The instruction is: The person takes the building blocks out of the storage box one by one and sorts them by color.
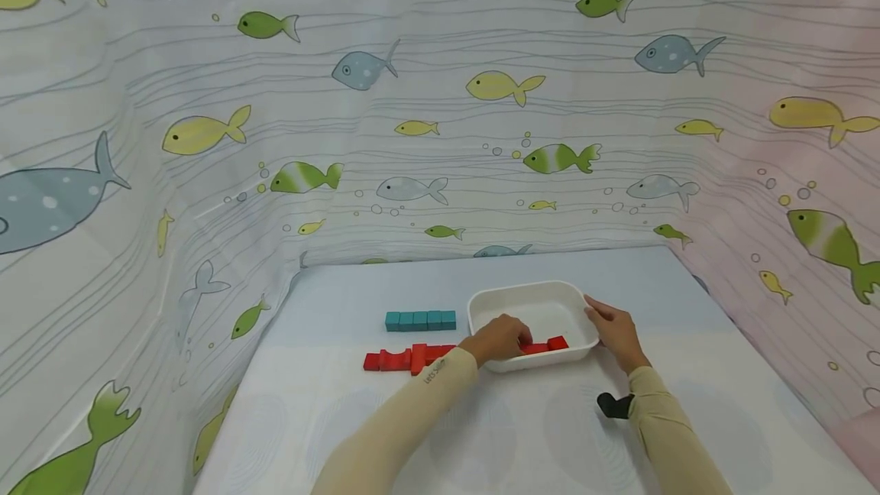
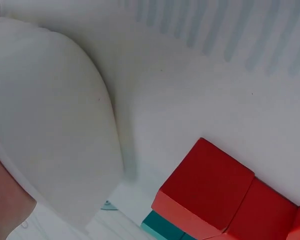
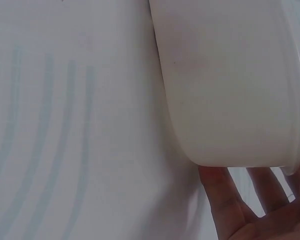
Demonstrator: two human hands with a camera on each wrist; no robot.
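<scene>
A white tray [image 1: 476, 310] sits on the table with several red blocks [image 1: 558, 343] along its near side. My left hand [image 1: 503, 336] reaches over the tray's left end, its curled fingers at a red block inside; the fingertips are partly hidden. In the left wrist view, the tray's outer wall [image 2: 55, 110] covers most of that hand. My right hand [image 1: 616, 332] grips the tray's right end, thumb at the rim. From the right wrist view, its fingers [image 3: 225, 200] lie against the tray's outside wall [image 3: 230, 90].
Left of the tray lies a row of red blocks [image 1: 396, 360], partly behind the left forearm. Farther back runs a row of teal blocks [image 1: 420, 321]. A black strap end [image 1: 614, 406] sticks out at the right wrist. A fish-patterned curtain [image 1: 440, 159] surrounds the table [image 1: 344, 289].
</scene>
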